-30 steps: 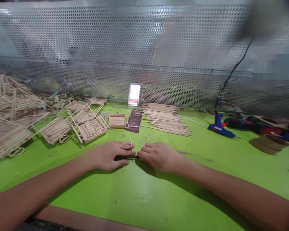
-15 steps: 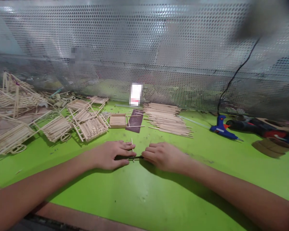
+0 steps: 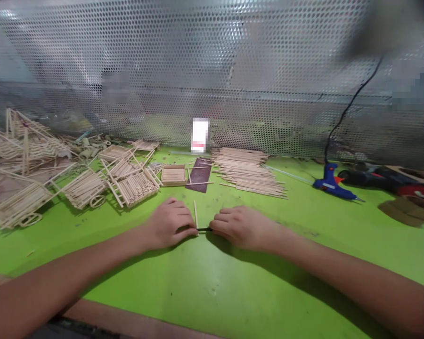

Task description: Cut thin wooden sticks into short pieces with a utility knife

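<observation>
perforated metal sheet along the far edge of the green surface, with a black cable coming down in front of it to a blue hot glue gun, resting toward the right part of the far edge, maybe for stay in easy reach. near the middle of the far edge, a long loose stack of wooden sticks beside a dark brown mat, and one small square frame of sticks next to that mat. toward the left edge, several small stick carts with round wheels, grouped together and apart from the loose sticks, probably for keep them out of the working space. nearer the front edge, in the open middle, left hand and right hand held close and facing each other. between them, a thin black strip lying flat, with a thin wooden stick standing upright at its left end. left fingers curled down near that joint, right fingers closed at the other end, apparently pinching, though the exact grip partly hidden. such a low, opposed hold likely for steady the stick against the strip.
</observation>
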Motion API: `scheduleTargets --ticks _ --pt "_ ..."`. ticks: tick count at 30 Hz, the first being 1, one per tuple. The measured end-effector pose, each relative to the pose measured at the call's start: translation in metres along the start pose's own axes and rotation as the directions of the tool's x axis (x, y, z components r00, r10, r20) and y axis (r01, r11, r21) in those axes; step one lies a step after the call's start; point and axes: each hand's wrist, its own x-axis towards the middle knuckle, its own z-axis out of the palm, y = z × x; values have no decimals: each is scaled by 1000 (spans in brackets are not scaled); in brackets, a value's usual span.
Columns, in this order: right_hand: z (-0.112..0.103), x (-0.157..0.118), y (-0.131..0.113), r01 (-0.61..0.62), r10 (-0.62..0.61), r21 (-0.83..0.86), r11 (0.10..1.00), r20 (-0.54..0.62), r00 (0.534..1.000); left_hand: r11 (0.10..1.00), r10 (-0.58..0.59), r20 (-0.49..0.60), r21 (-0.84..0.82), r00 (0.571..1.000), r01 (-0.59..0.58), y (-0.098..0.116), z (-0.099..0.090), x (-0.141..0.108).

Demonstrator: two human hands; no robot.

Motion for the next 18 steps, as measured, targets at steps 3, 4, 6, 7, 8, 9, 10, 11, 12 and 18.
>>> scheduleTargets --ticks 3,4,6,7,8,9,10,11,12,18 --pt "-1 0 -1 1 -1 3 1000 14 1000 1000 13 -29 -10 1000 -13 0 3 1" --pt "-2 -1 -1 4 -4 2 1000 14 1000 1000 19 -33 -12 999 -20 0 3 1" --pt "-2 -1 -1 9 -10 4 1000 6 1000 999 31 -33 -14 999 -32 1 4 2" --pt "-2 -1 -1 15 -15 5 1000 -3 1000 999 36 -34 -14 999 -37 1 4 3" --pt "-2 -1 -1 22 -22 6 1000 -11 1000 999 39 -34 -10 999 -40 1 3 3" --pt "-2 -1 -2 29 -28 8 1000 -18 999 999 38 -35 -6 999 -38 2 3 3" --pt "-2 1 -2 32 -31 9 999 -25 999 999 35 -32 1 999 -35 2 2 2" --pt "-1 3 -4 31 -31 12 999 -25 999 999 31 -27 8 999 -31 2 1 0" --pt "-1 6 -5 29 -29 13 999 -21 999 999 29 -18 16 999 -29 1 -1 -2" --pt "0 32 -17 26 -25 -23 999 47 999 1000 -8 -2 4 1000 8 -1 -18 -28"
